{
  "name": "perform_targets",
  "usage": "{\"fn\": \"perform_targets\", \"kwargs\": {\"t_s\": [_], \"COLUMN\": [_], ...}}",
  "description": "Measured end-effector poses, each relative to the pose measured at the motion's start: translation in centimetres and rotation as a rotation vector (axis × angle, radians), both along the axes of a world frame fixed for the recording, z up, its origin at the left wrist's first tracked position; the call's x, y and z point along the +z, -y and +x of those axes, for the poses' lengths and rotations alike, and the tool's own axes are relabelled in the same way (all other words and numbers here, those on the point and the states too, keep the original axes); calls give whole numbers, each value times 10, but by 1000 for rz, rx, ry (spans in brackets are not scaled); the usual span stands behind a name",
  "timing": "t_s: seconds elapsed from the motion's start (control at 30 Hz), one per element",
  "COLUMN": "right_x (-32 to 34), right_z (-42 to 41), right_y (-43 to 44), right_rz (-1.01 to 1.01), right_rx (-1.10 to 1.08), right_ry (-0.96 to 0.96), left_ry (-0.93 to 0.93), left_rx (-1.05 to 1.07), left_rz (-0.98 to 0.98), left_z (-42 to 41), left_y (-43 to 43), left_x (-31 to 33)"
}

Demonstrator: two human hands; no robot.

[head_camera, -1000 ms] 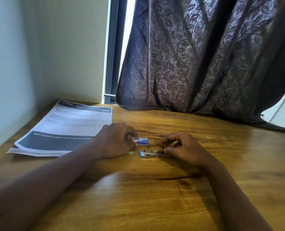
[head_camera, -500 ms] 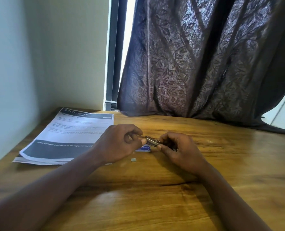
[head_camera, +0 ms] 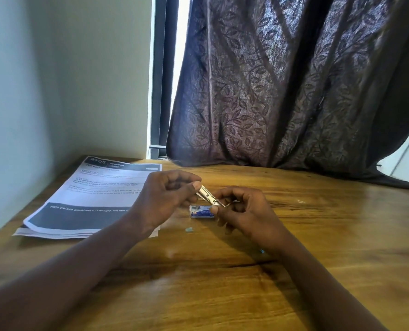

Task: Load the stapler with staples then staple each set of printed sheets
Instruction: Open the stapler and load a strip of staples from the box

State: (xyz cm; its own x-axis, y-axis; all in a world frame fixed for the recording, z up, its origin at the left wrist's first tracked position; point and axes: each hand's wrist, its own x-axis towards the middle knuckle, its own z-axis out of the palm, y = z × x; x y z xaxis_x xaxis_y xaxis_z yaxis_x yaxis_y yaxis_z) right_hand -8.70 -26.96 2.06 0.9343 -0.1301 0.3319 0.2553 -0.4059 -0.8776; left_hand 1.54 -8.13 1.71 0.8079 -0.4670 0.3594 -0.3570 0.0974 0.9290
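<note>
A small metal stapler (head_camera: 208,196) is held above the wooden table (head_camera: 318,247) between both hands. My left hand (head_camera: 165,199) pinches its upper end with thumb and fingers. My right hand (head_camera: 241,211) grips its lower end, fingers curled around it. A small blue staple box (head_camera: 201,211) lies flat on the table just under the stapler. A stack of printed sheets (head_camera: 88,199) with dark header bands lies at the left, partly covered by my left wrist.
A tiny pale scrap (head_camera: 188,229) lies on the table below the box. A dark patterned curtain (head_camera: 282,91) hangs over the table's far edge. A wall (head_camera: 31,91) borders the table on the left.
The stapler was lying on the table by my right hand; both hands have lifted it above the staple box. My left hand has let go of the box.
</note>
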Motion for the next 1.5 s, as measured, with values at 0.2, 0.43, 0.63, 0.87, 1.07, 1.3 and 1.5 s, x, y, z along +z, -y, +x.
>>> {"fn": "perform_targets", "kwargs": {"t_s": [0.2, 0.43, 0.63, 0.87, 1.07, 1.3, 1.5], "right_x": [2, 2, 1, 7, 6, 6, 9], "right_z": [-1, -3, -7, -9, -7, -6, -8], "right_y": [-7, -10, -16, -20, -16, -18, -19], "right_rz": [-20, -149, -338, -226, -161, 9, 158], "right_rx": [-71, -154, -263, -182, -110, -38, -3], "right_ry": [-50, -61, 4, -11, -48, -109, -170], "left_ry": [-174, -174, -38, 255, 273, 274, 300], "left_rx": [-143, -171, -115, 18, 23, 37, 38], "left_rz": [-119, -115, -63, 53, 59, 52, 66], "left_z": [-8, -14, -21, -18, -14, -9, -11], "left_y": [4, 6, 11, 14, 13, 12, 13], "left_x": [3, 2, 0, -9, -9, -10, -10]}}
